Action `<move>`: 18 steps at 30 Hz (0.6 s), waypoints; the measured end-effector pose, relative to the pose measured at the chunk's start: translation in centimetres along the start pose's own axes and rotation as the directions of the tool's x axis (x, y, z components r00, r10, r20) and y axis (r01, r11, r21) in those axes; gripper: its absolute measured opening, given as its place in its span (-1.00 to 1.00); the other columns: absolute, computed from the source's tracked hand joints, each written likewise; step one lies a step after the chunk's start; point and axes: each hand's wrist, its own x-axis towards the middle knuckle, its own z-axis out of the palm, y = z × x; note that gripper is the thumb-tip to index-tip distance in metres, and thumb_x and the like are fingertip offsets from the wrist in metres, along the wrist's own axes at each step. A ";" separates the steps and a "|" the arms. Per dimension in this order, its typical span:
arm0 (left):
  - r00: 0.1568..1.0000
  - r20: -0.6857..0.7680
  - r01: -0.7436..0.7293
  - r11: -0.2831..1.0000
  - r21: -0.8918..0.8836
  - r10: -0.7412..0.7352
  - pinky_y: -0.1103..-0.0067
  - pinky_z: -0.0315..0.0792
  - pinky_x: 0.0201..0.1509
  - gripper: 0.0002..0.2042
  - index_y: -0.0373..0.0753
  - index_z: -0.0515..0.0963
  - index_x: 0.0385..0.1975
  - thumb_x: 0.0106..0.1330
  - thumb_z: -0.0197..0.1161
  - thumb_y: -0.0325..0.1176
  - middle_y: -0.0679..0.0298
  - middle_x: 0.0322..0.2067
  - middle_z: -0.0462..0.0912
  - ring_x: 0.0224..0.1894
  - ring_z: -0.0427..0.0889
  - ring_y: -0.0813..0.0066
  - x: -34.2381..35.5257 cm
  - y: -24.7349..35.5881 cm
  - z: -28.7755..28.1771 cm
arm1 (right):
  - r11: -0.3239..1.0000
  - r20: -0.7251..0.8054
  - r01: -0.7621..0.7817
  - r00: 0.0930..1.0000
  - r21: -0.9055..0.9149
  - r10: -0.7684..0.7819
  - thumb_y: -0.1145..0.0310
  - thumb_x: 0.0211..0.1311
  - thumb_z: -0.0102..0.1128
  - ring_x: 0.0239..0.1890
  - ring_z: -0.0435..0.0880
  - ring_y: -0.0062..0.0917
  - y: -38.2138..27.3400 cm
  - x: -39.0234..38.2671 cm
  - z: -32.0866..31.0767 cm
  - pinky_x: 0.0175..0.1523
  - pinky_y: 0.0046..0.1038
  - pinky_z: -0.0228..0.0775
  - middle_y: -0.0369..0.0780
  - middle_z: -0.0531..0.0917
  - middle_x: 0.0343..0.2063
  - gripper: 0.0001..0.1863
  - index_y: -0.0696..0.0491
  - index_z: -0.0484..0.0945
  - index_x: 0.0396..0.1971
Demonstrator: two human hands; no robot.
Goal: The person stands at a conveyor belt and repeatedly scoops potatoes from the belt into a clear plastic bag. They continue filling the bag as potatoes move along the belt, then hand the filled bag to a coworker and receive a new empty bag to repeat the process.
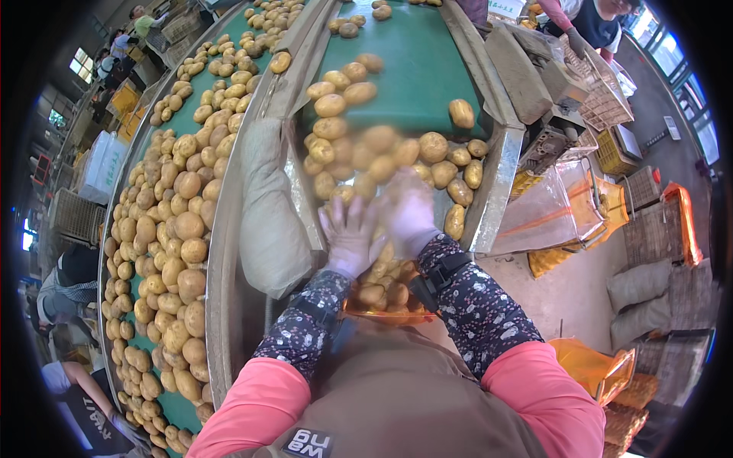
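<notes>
Yellow-brown potatoes (pixel 434 146) lie in the metal-sided chute at the end of a green conveyor belt (pixel 401 72). My left hand (pixel 351 233), in a pale glove, reaches over the lower potatoes with its fingers spread. Close beside it is my right hand (pixel 411 214), also gloved, smeared by motion so its fingers do not show clearly. Several potatoes just beyond both hands are blurred too. Below my wrists, more potatoes (pixel 372 296) sit at the chute's mouth above an orange rim (pixel 393 316), partly hidden by my arms.
A wider green belt (pixel 179 408) heaped with potatoes runs along the left, behind a metal rail (pixel 221 252). A grey-white cloth bundle (pixel 271 221) hangs beside the chute. Orange net bags (pixel 584 362), sacks (pixel 640 282) and crates stand at right. Other people work at left and far right.
</notes>
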 end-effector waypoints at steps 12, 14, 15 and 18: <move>0.993 0.114 0.035 0.997 -0.074 -0.026 -0.33 -0.20 0.42 -0.37 0.05 0.49 0.25 0.19 0.28 0.16 0.14 0.34 0.31 0.46 -0.16 -0.52 2.2 0.2 -1.0 | 0.940 0.520 -0.157 0.799 -0.302 0.301 0.14 0.03 0.34 -0.12 0.74 -0.26 -1.1 7.9 1.2 -0.07 -0.14 0.54 -0.08 0.69 -0.15 -0.43 -0.09 0.55 0.12; 0.993 0.118 0.013 0.996 -0.088 -0.003 -0.31 -0.19 0.43 -0.39 0.08 0.51 0.23 0.19 0.28 0.17 0.17 0.31 0.36 0.47 -0.14 -0.46 2.3 0.0 -1.1 | 0.982 0.457 -0.129 0.871 -0.139 0.179 0.18 0.05 0.30 -0.16 0.75 -0.26 0.2 7.7 1.0 -0.14 -0.13 0.55 -0.10 0.71 -0.25 -0.52 -0.10 0.56 0.05; 0.992 0.126 -0.004 0.995 -0.097 0.016 -0.30 -0.19 0.43 -0.40 0.10 0.51 0.23 0.19 0.28 0.17 0.19 0.30 0.37 0.47 -0.12 -0.42 2.3 -0.2 -1.3 | 0.988 0.442 -0.152 0.884 -0.032 0.151 0.19 0.06 0.29 -0.18 0.75 -0.26 0.9 7.6 0.7 -0.17 -0.13 0.55 -0.10 0.70 -0.26 -0.53 -0.10 0.56 0.03; 0.963 0.201 -0.145 0.976 -0.165 0.177 -0.29 -0.17 0.44 -0.43 0.13 0.52 0.21 0.21 0.26 0.18 0.24 0.28 0.42 0.48 -0.02 -0.27 2.6 -1.1 -2.0 | 0.766 0.620 -0.514 0.760 0.387 0.197 0.16 0.24 0.15 -0.17 0.73 -0.20 2.2 7.3 -0.4 -0.13 -0.12 0.56 -0.15 0.69 -0.20 -0.58 -0.08 0.49 0.08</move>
